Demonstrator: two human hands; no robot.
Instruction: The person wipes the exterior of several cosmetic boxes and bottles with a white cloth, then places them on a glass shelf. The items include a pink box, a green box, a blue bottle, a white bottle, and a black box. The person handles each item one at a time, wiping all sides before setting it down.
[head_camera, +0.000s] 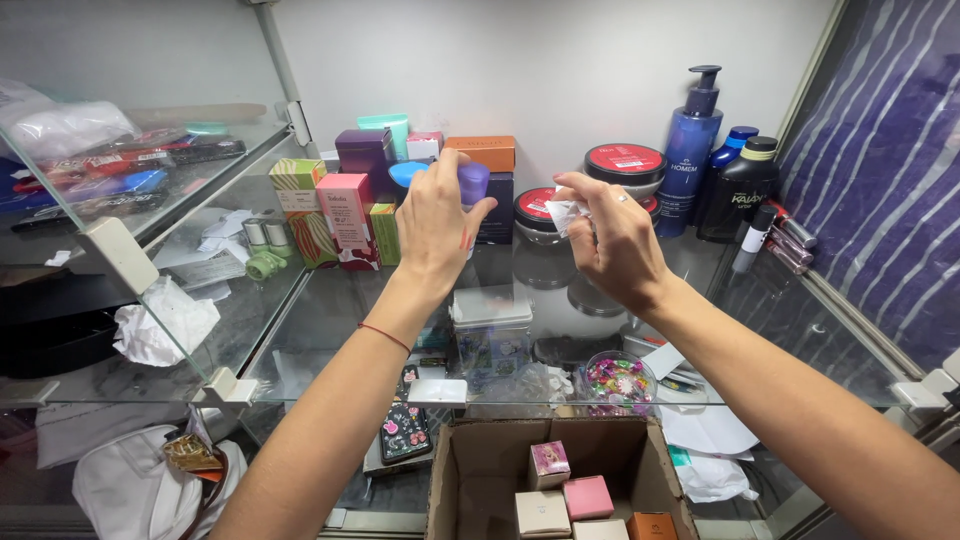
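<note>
- Purple jar (473, 183) sat clasped in the left hand (432, 228).
- Right hand (612, 240) pinched a white tissue (566, 212).
- Both hovered over a glass shelf (560, 300), white wall (560, 60) behind.

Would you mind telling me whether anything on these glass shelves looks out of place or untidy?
Yes: a crumpled white paper wad lies loose on the lower left shelf, and a small green bottle lies on its side beside the boxes. Otherwise the jars and bottles stand upright. The left hand holds a purple-capped item; the right hand pinches a white scrap.
</note>
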